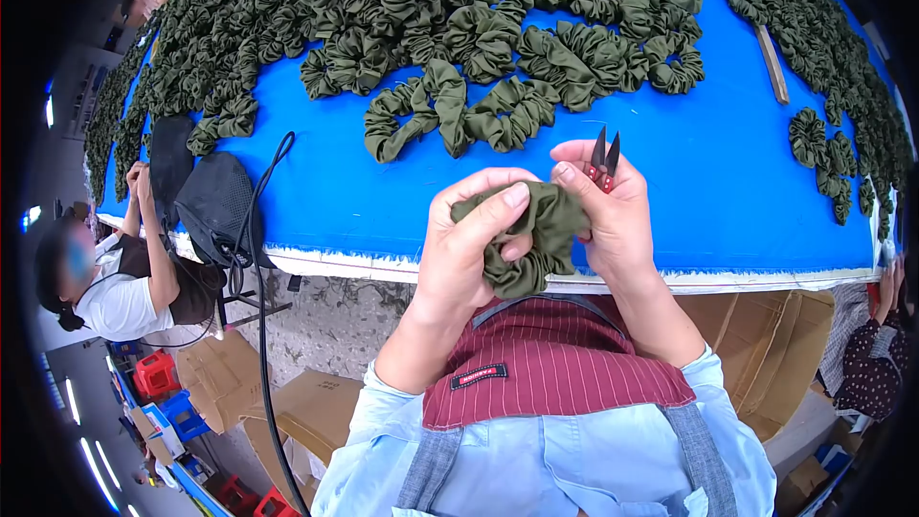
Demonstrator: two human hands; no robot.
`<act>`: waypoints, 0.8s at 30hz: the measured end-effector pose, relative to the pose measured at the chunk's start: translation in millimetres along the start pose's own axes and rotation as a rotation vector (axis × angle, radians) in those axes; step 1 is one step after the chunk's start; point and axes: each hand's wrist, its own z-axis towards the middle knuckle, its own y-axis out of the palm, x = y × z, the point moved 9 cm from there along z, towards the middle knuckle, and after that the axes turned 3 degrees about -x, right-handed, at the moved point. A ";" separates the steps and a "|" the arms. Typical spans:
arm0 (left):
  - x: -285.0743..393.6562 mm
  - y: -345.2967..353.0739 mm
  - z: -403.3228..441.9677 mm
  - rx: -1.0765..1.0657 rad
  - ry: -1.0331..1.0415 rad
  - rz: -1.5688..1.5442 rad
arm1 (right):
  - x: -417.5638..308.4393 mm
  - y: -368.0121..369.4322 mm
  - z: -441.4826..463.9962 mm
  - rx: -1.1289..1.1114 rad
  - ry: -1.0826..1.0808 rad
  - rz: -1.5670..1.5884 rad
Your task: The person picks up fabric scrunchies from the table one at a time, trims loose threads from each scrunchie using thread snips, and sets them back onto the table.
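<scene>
While the left hand (464, 230) grips a ruffled olive scrunchie (548, 222), the right (618, 218) clasps snips (598, 153).

Mid-frame, a scrunchie (544, 214) sits between the left hand (469, 235) and the right hand (613, 211), with snips (600, 170) in the latter, before the table (330, 182). Beyond them, one heap of scrunchies (402, 0) lies on it from upper left to upper centre, a wooden strip (766, 48) dividing this from another heap (823, 48) at upper right. A bag (218, 201) is left of the hands, right of a co-worker (129, 297), and cardboard boxes (785, 345) stand below the table's near edge.
</scene>
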 end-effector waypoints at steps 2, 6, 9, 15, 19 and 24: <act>3.2 -2.3 0.9 0.040 0.029 0.027 | -5.7 -3.4 -1.1 0.027 -0.045 0.033; 10.3 -9.9 2.3 0.160 0.115 0.107 | -22.1 -10.6 -9.7 0.107 -0.183 0.132; 13.2 -11.7 2.3 0.201 0.165 0.160 | -47.5 8.0 -27.5 -0.042 -0.339 -0.112; 16.7 -9.2 -2.4 0.231 0.214 0.229 | -67.1 36.3 -41.3 -0.060 -0.802 -0.806; 18.1 -9.9 -4.6 0.223 0.232 0.272 | -67.9 43.1 -42.8 -0.024 -0.871 -0.893; 17.4 -11.1 -5.1 0.225 0.236 0.292 | -68.6 44.5 -43.3 -0.030 -0.851 -0.997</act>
